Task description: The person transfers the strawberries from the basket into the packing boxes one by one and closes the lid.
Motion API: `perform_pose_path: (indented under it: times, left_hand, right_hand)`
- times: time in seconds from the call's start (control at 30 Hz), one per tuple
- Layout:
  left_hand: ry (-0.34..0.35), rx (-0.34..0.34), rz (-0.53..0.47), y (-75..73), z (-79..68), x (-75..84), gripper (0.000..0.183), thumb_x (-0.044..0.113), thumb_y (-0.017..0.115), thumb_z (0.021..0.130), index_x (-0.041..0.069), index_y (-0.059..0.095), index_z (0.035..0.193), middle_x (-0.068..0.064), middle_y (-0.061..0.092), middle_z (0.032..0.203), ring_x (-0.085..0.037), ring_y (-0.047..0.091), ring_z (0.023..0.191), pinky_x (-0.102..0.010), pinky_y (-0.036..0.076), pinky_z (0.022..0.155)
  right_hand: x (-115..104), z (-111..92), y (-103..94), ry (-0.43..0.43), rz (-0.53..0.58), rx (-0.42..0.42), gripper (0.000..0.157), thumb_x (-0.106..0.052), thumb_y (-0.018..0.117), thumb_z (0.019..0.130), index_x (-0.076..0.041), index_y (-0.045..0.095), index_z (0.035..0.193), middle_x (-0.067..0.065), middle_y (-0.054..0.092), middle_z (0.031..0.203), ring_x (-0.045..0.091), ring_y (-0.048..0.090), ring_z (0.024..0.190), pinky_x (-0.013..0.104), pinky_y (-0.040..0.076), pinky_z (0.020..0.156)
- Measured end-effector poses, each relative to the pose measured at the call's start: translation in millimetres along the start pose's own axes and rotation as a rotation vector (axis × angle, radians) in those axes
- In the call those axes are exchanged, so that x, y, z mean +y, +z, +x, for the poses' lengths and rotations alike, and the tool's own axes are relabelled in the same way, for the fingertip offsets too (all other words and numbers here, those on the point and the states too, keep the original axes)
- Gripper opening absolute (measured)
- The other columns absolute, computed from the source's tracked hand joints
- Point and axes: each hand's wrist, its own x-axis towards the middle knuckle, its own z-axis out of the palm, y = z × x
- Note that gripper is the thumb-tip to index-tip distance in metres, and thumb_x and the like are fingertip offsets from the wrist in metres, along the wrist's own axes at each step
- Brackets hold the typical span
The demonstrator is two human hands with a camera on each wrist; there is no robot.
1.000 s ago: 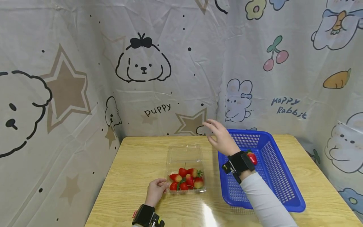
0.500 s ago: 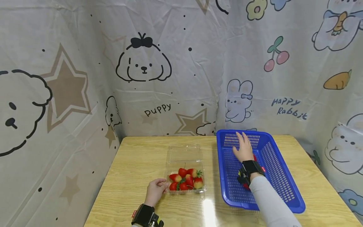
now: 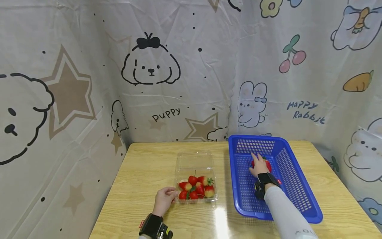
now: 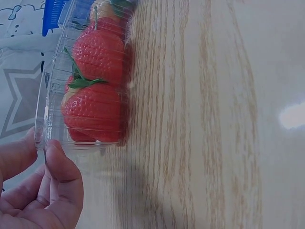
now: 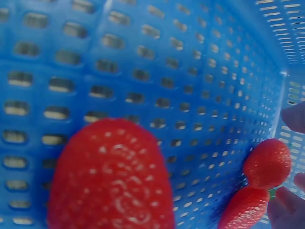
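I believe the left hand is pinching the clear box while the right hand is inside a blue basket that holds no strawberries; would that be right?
Not quite: the blue basket does hold strawberries, and the right wrist view shows three. The left hand is pinching the clear box, and the right hand is inside the basket.

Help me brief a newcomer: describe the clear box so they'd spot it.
On the wood-grain table, look left of the blue basket. The left hand pinches the clear box. Unlike the basket, it is transparent, with an open lid.
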Motion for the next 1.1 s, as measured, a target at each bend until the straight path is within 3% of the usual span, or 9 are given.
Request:
perform_pose_path:
  times: [0.13,0.4,0.6,0.67,0.8,0.83,0.9,1.03,1.1]
  left_hand:
    - [0.01,0.001,0.007,0.7,0.8,-0.3,0.025,0.002,0.063,0.084,-0.014,0.059,0.103,-0.006,0.056,0.069,-0.02,0.059,0.061,-0.035,0.053,0.056]
    - [0.027,0.0,0.008,0.7,0.7,0.5,0.025,0.001,0.063,0.084,-0.015,0.059,0.102,-0.007,0.056,0.069,-0.024,0.061,0.063,-0.037,0.053,0.057]
    - [0.028,0.004,-0.003,1.0,0.0,0.2,0.026,0.003,0.065,0.083,-0.015,0.059,0.102,-0.006,0.056,0.069,-0.02,0.06,0.06,-0.035,0.053,0.056]
    - [0.024,0.003,-0.006,1.1,0.0,0.0,0.027,0.003,0.065,0.083,-0.015,0.059,0.101,-0.006,0.056,0.068,-0.019,0.059,0.059,-0.034,0.053,0.056]
    - [0.02,0.003,-0.012,0.9,0.5,-0.5,0.026,0.002,0.064,0.083,-0.015,0.059,0.102,-0.005,0.055,0.068,-0.018,0.059,0.06,-0.034,0.053,0.056]
    - [0.019,0.002,-0.014,0.8,0.6,-0.7,0.026,0.002,0.064,0.083,-0.015,0.059,0.102,-0.005,0.055,0.068,-0.019,0.059,0.06,-0.034,0.053,0.056]
    - [0.02,0.002,-0.012,0.6,0.7,-1.4,0.026,0.002,0.064,0.083,-0.015,0.059,0.102,-0.005,0.055,0.068,-0.02,0.06,0.06,-0.035,0.053,0.057]
    - [0.02,-0.001,-0.01,-0.1,0.8,-2.3,0.026,0.002,0.063,0.084,-0.015,0.059,0.103,-0.006,0.055,0.068,-0.023,0.061,0.062,-0.037,0.053,0.057]
    - [0.022,-0.005,-0.011,-0.6,0.9,-2.4,0.026,0.002,0.063,0.084,-0.015,0.059,0.103,-0.006,0.056,0.068,-0.025,0.061,0.063,-0.038,0.053,0.058]
  right_hand:
    - [4.3,-0.6,3.8,0.012,-0.031,-0.031,0.064,-0.007,0.061,0.08,0.009,0.032,0.134,0.039,0.024,0.135,0.058,0.029,0.118,0.064,0.034,0.091]
    - [3.3,-4.1,5.5,-0.004,-0.083,-0.008,0.046,-0.007,0.06,0.081,0.009,0.046,0.121,0.037,0.037,0.123,0.055,0.039,0.111,0.061,0.039,0.086]
    - [13.2,-3.8,14.9,-0.071,-0.085,0.02,0.035,-0.004,0.065,0.077,0.005,0.056,0.11,0.032,0.049,0.106,0.048,0.053,0.095,0.055,0.046,0.079]
    - [32.1,7.5,29.0,-0.104,-0.079,0.02,0.034,-0.005,0.066,0.077,0.0,0.059,0.11,0.028,0.052,0.106,0.044,0.055,0.095,0.052,0.046,0.081]
    - [111.8,57.5,87.3,-0.301,-0.096,0.154,0.029,-0.018,0.069,0.077,-0.011,0.063,0.104,0.018,0.059,0.094,0.029,0.058,0.085,0.035,0.047,0.072]
    - [118.7,66.1,91.3,-0.304,-0.099,0.132,0.029,-0.019,0.071,0.075,-0.009,0.063,0.102,0.018,0.059,0.09,0.03,0.058,0.082,0.036,0.047,0.07]
    - [112.5,67.4,81.1,-0.33,-0.094,0.092,0.029,-0.018,0.071,0.073,-0.006,0.064,0.098,0.018,0.06,0.084,0.029,0.058,0.077,0.037,0.046,0.065]
    - [21.7,21.6,-1.6,-0.218,-0.069,-0.14,0.027,-0.005,0.063,0.075,0.007,0.061,0.098,0.023,0.061,0.088,0.035,0.058,0.078,0.046,0.048,0.068]
    - [-9.8,6.1,-30.1,-0.207,-0.073,-0.184,0.025,-0.004,0.059,0.075,0.01,0.061,0.096,0.021,0.061,0.084,0.031,0.056,0.074,0.042,0.048,0.065]
